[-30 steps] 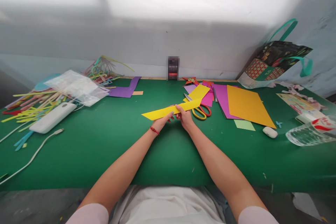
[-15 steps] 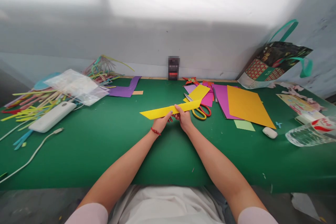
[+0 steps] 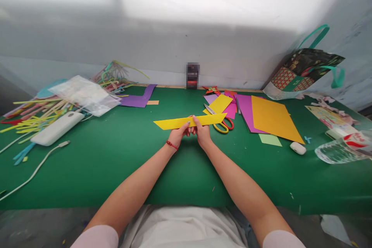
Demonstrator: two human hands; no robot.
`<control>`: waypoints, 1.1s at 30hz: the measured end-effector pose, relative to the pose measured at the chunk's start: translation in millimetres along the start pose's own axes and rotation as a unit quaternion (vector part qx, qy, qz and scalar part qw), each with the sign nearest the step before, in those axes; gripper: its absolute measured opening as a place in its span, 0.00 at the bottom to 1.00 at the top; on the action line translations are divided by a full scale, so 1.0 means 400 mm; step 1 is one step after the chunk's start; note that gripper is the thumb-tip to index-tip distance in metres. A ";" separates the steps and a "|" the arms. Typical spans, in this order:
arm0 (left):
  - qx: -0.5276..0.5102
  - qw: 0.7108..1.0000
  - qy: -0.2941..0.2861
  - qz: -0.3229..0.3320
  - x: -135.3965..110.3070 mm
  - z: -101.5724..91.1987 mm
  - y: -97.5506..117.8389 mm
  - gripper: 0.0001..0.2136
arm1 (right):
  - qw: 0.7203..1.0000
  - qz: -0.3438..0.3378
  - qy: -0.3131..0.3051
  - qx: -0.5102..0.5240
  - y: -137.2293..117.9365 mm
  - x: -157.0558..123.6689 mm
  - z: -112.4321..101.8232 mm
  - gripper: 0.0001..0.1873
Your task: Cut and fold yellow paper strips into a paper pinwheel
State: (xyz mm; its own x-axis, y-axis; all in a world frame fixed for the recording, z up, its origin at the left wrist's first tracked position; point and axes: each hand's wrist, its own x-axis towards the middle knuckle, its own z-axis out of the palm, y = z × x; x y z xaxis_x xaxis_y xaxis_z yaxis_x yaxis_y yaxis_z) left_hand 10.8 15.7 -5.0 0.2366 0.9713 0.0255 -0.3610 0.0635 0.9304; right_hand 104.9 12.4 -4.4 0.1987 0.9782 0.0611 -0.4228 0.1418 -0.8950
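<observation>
Green table [image 3: 116, 162]: spans the full width of the view; everything else lies on it or is held just above it.
Heap of coloured paper strips [image 3: 37, 112]: far left, well apart from the hands, partly under a clear plastic bag [image 3: 84, 93] and beside a white power bank [image 3: 56, 128].
Orange sheet [image 3: 273, 118]: flat on the table to the right of the hands, overlapping a magenta sheet [image 3: 245, 108].
Yellow paper strip [image 3: 171, 123]: at table centre, straight ahead of the person and raised a little off the green surface. Its long axis runs left to right, the right end slightly farther away, and both ends are cut on a slant.
Relation of strip to grip: the strip crosses both hands at right angles to the forearms. It is gripped near its middle, so one free length projects to the left and one to the right. Neither hand is clearly nearer, as both meet it at the same place.
Scissors [image 3: 222, 124]: yellow and red handles, lying just beyond the right end of the strip, near it but not touching the hands.
Left hand [image 3: 178, 135]: closed on the strip's middle, wrist with a red bracelet.
Right hand [image 3: 202, 133]: closed on the strip just beside the left hand, the two almost touching.
Fingertips [image 3: 188, 123]: pinched together on the paper's near edge, with no gap showing.
</observation>
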 end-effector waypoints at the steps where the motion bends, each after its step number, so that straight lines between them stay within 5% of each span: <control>1: -0.019 1.000 0.003 -0.008 0.000 0.000 0.002 0.10 | 1.000 0.002 0.007 0.003 0.001 0.002 -0.002 0.18; 11: -0.123 0.989 0.057 -0.059 0.006 -0.008 0.015 0.11 | 0.990 -0.093 0.014 -0.105 -0.021 0.007 -0.020 0.20; 15: -0.212 0.965 0.094 -0.121 0.025 -0.036 0.025 0.06 | 0.963 -0.103 -0.192 -0.157 -0.060 0.006 -0.046 0.30; 17: -0.219 0.961 0.107 -0.134 0.035 -0.055 0.027 0.07 | 0.930 -0.106 -0.295 -0.190 -0.078 0.005 -0.065 0.22; 19: -0.202 0.963 0.093 -0.152 0.041 -0.068 0.024 0.07 | 0.909 -0.136 -0.329 -0.216 -0.085 0.005 -0.084 0.13; 26: -0.142 0.971 0.035 -0.190 0.027 -0.054 0.004 0.09 | 0.843 -0.282 -0.295 -0.351 -0.055 0.017 -0.111 0.08; 33: -0.122 0.979 0.066 -0.148 0.027 -0.067 0.010 0.15 | 0.803 -0.268 -0.344 -0.406 -0.042 0.038 -0.127 0.13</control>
State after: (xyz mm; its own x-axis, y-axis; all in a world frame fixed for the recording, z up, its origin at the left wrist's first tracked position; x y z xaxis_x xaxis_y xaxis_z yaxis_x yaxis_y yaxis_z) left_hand -12.3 32.6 -10.9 0.2498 0.9222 -0.2951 -0.5032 0.3840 0.7742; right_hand 159.8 17.3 -11.0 -0.4930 0.7027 0.5130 0.3322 0.6970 -0.6355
